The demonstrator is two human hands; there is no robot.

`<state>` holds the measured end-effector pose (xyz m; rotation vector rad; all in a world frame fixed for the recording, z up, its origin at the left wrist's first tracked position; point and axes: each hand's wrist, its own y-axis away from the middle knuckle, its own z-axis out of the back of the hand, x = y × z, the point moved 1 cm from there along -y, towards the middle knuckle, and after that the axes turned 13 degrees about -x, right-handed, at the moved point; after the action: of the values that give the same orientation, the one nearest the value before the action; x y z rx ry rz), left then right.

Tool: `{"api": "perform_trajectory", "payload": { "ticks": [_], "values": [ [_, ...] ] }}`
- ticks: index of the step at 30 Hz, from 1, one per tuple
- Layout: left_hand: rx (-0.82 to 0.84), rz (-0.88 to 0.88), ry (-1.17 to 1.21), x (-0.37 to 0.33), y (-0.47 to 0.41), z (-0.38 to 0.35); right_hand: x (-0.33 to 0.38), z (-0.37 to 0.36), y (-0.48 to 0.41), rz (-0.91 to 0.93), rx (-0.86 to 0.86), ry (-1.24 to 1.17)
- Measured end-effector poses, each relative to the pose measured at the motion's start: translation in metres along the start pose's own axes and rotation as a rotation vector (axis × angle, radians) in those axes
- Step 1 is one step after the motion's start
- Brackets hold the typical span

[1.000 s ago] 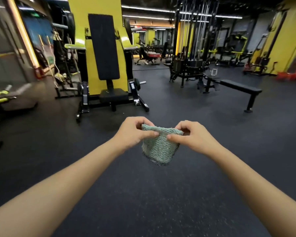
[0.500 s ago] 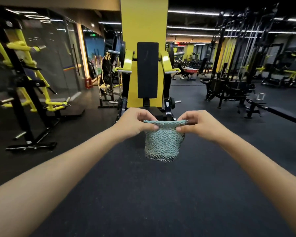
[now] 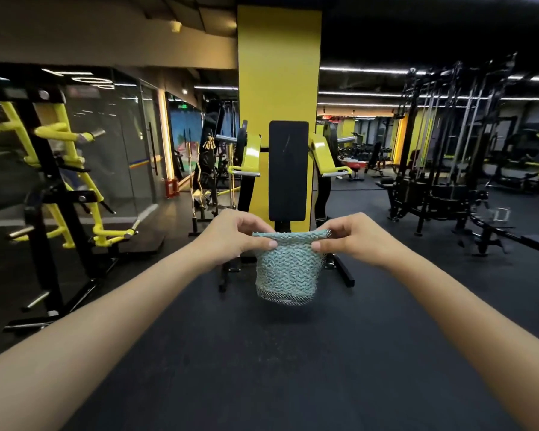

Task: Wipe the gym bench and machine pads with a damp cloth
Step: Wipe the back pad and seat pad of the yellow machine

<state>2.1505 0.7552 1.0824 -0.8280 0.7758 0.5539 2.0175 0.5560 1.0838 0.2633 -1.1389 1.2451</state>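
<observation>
Both hands (image 3: 235, 236) — pinching cloth (image 3: 288, 269)

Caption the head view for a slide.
Left hand and right hand hold up a green cloth before the machine's black back pad.

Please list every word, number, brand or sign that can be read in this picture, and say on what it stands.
No text can be read in this view.
Green lit sign high on the far left wall: too small and blurred to read.
Black back pad, yellow pillar, cloth: no lettering shows on them.
</observation>
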Motion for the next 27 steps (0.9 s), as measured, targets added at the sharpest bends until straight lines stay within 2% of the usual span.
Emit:
{"api": "perform_trajectory", "payload": {
  "ticks": [6,11,20,27],
  "values": [
    [-0.017,0.013,0.015,0.055,-0.075,0.014,-0.034,-0.036,-0.085,-0.06,0.004,-0.073],
    [-0.039,0.044,0.015,0.108,-0.146,0.004,-0.078,-0.055,-0.165,-0.065,-0.008,-0.029],
    [-0.095,0.037,0.016,0.176,-0.332,-0.017,-0.144,-0.053,-0.358,0.01,0.031,-0.005],
    [-0.107,0.041,-0.015,0.231,-0.463,-0.026,-0.2,-0.061,-0.489,0.026,-0.01,-0.014]
  ]
}}
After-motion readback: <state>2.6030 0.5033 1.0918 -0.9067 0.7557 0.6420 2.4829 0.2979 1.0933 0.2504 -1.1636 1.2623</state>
